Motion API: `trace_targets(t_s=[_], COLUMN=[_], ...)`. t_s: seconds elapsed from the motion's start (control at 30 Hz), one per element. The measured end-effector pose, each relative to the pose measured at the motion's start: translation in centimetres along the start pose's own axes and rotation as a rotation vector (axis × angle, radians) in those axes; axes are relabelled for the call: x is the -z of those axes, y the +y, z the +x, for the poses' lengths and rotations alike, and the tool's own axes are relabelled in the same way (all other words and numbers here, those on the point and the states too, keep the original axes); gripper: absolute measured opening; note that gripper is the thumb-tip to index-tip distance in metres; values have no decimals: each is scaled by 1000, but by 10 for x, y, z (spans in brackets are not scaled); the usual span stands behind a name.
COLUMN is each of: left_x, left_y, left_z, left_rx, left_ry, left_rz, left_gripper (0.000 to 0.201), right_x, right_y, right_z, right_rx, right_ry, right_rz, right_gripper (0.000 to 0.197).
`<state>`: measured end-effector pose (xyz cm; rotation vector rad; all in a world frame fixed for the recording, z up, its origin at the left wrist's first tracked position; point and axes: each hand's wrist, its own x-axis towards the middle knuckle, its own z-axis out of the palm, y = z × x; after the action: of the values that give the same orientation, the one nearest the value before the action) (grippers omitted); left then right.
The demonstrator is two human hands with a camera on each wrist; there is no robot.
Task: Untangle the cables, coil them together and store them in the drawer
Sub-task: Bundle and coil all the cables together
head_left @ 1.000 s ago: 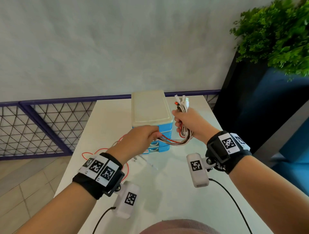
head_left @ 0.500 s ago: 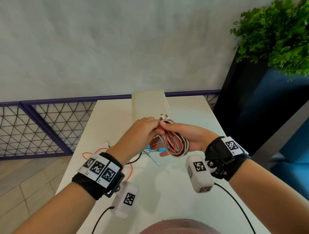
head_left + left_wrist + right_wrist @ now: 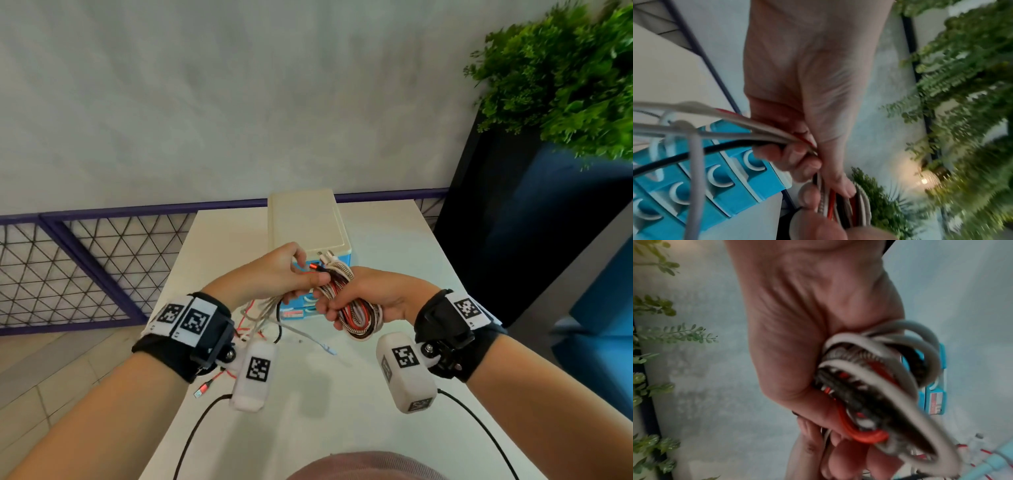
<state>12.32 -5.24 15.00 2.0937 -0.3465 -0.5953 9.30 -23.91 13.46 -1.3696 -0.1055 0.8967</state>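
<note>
Above the white table (image 3: 342,411), in front of the little drawer box, a fat coil of red, white, black and stripy braided cables (image 3: 356,317) hangs in the air. The person's right hand (image 3: 373,298) is curled tight round it, with the loops sticking out below the fingers. The left hand (image 3: 274,274) is touching the top of the coil. Its thumb and fingers pinch a bunch of loose cable tails (image 3: 725,131), white, grey, black and red. These tails droop down to the table, where a red plug end (image 3: 202,390) and a thin pale cable with a blue tip (image 3: 308,337) lie.

Behind the hands stands the small blue plastic drawer box with a cream lid (image 3: 305,219). Its drawers (image 3: 719,177) look closed from here. Off to the right is a green leafy plant (image 3: 561,78) in a dark planter.

I think the winding step is going on now. Some cable is wound, but the tails are not yet in the coil. Next, the left hand should bring the tails round the coil, keeping them from knotting, while the right hand holds the loops so they do not spring apart. Then a drawer must be pulled open before the coil can go in.
</note>
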Motion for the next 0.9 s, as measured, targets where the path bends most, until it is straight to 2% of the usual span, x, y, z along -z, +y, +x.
trace_targets(t_s=[0.17,0.37,0.5,0.6,0.67,0.73,0.8,0.9], left_x=[1,4,4,1,-1,-2,-3,1], left_y=[-2,-8,-14,-24,-28,-34,-51,-91], left_z=[-4,-8,-14,-15,-14,-12,-9,-3], left_rx=[91,188,217,192,189,129,76,40], left_ry=[-120,-329,-476,-551,-537,-507,-410,-156], left_rz=[-262,-449,-552,-391,-199,84,371,420], left_gripper=[37,48,33,25,25,22,17,12], right_x=[5,14,15,23,27,31,37,46], right_y=[-4,-8,-7,-6,-5,-5,-7,-10], right_z=[-2,-3,-1,-2,-4,-7,-12,-20], right_rx=[-18,-5,-6,10,-5,-39,-54,-32], right_ry=[78,216,254,361,417,445,441,420], right_rz=[33,-4,-39,-4,52,128,266,413], right_gripper=[31,30,28,25,23,23,24,29])
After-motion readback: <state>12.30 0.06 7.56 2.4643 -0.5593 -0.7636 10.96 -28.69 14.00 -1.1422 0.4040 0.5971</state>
